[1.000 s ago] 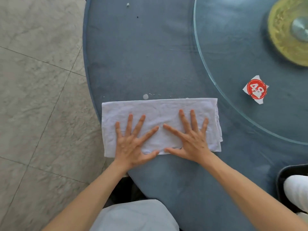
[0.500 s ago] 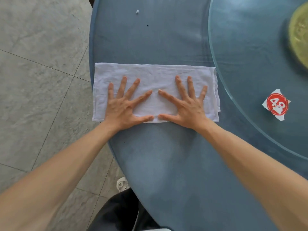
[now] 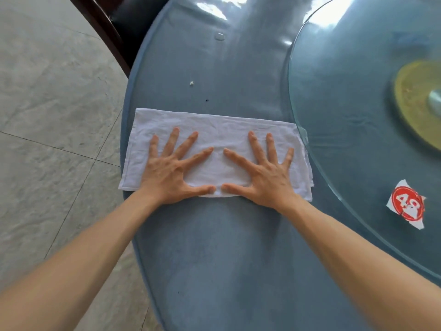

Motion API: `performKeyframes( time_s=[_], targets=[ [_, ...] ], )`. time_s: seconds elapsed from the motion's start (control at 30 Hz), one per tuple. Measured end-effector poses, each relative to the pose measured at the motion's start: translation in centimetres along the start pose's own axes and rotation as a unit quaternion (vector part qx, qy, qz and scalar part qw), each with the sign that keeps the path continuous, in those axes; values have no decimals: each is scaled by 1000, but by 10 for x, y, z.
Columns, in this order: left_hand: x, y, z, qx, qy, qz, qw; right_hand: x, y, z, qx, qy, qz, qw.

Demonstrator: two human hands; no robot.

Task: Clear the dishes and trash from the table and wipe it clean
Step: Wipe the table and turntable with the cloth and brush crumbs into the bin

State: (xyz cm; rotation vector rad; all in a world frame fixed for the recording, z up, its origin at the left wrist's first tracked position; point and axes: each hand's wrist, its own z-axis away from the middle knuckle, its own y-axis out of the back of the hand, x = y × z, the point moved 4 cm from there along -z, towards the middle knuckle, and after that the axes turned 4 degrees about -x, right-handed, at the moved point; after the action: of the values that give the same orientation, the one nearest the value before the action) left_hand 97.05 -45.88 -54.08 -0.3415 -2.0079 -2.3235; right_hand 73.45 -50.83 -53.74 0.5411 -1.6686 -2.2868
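Grey tile floor [image 3: 47,115] far left, dark chair [image 3: 114,27] at top by the table edge. White cloth [image 3: 214,130] folded to a long strip, lying flat on the blue table [image 3: 226,259] near its left edge; right end of the cloth touches or slips just under the rim of the glass turntable [image 3: 358,115], cannot tell which. Left hand [image 3: 167,173] flat on the cloth, fingers spread wide and straight, pressing. Right hand [image 3: 265,175] same, palm down beside it, thumbs nearly touching. White crumb [image 3: 191,83] and a water drop [image 3: 219,36] on the table beyond the cloth. Red number tag [image 3: 406,204] on the turntable, right.
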Motion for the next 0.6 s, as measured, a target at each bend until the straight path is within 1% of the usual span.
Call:
performKeyframes(
  time_s=[0.17, 0.47, 0.6],
  targets=[
    [-25, 14, -60, -27, 4, 2, 1000, 9, 17, -59, 6, -16, -4, 1000],
    [-76, 38, -180, -40, -23, 11, 999, 26, 46, -174, 0, -41, -2, 999],
    [-95, 48, -222, -52, -45, 6, 998, 29, 54, -210, 2, -62, -5, 998]
  ],
)
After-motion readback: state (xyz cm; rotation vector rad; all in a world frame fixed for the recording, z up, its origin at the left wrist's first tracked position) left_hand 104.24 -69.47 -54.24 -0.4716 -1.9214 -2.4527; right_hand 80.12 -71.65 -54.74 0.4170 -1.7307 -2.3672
